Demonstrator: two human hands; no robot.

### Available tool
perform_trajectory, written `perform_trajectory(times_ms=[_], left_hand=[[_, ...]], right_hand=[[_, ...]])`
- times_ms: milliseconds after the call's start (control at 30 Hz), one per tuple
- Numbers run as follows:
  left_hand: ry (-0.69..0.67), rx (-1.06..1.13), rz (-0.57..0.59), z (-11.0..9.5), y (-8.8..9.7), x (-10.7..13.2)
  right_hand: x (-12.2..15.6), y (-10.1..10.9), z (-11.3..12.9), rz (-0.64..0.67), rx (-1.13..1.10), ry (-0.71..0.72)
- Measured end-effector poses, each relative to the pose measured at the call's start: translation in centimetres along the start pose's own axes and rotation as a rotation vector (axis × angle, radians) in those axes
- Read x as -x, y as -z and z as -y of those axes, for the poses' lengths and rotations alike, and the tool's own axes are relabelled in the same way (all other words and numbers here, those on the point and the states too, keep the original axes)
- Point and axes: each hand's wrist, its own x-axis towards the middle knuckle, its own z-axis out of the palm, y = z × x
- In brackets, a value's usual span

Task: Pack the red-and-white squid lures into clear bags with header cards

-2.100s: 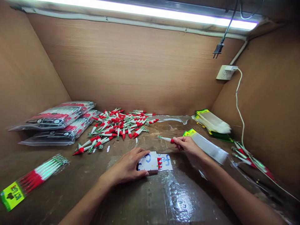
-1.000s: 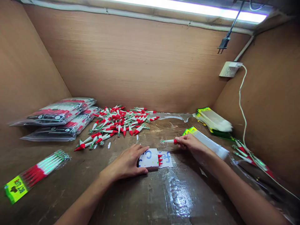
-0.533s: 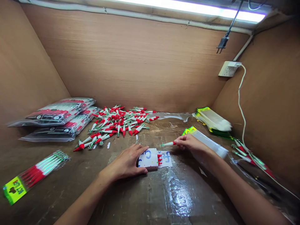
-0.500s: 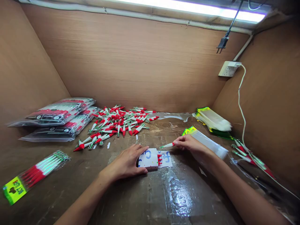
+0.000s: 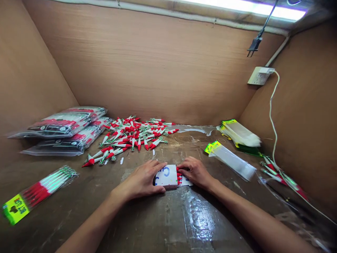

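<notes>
My left hand [image 5: 147,178] grips the left end of a small white card sleeve [image 5: 170,176] with blue lettering, which lies on the table. Several red lure tips [image 5: 179,181] stick out of the sleeve's open right end, above a white card flap [image 5: 186,181]. At that opening, my right hand [image 5: 194,172] pinches the red end of a squid lure [image 5: 179,169], the rest of which is hidden in the sleeve. Behind my left hand lies a heap of red and white squid lures [image 5: 137,133] with green hooked ends.
Bagged lures [image 5: 60,126] are stacked at the back left, and a filled lure packet [image 5: 39,193] lies nearer. To the right are clear packets [image 5: 233,161], more packets [image 5: 240,133], loose lures [image 5: 284,179] and a white cable [image 5: 273,123]. A black plug [image 5: 254,45] hangs above.
My right hand has moved left and brought the squid lure from beside the clear packets into the sleeve's opening. My left hand stays on the sleeve. The view has shifted slightly.
</notes>
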Motion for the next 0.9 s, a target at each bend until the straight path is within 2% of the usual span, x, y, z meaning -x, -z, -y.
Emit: perform_trajectory(times_ms=[167,300,400,533,633,733,800,900], left_hand=[[-0.002,0.017,0.010,-0.3,0.1,0.0],[0.005,0.020,0.010,-0.5,0.3,0.1],[0.005,0.023,0.008,-0.7,0.4,0.2],[0.011,0.030,0.002,-0.9,0.5,0.4],[0.029,0.045,0.003,-1.0,0.7,0.5],[0.044,0.065,0.010,-0.9,0.7,0.7],[0.055,0.079,0.013,-0.9,0.7,0.8],[0.062,0.090,0.016,-0.8,0.7,1.0]], right_hand=[[-0.1,-0.1,0.1,0.078,0.091,0.102],[0.0,0.5,0.3,0.127,0.064,0.119],[-1.0,1.4,-0.1,0.143,0.016,0.095],[-5.5,1.5,-0.3,0.043,0.165,0.062],[-10.5,-0.3,0.7,0.072,0.405,0.201],[-14.5,-2.7,2.0,0.172,0.564,0.404],[-16.1,-4.1,2.4,0.207,0.579,0.483],[-17.0,-5.0,2.1,0.174,0.544,0.497]])
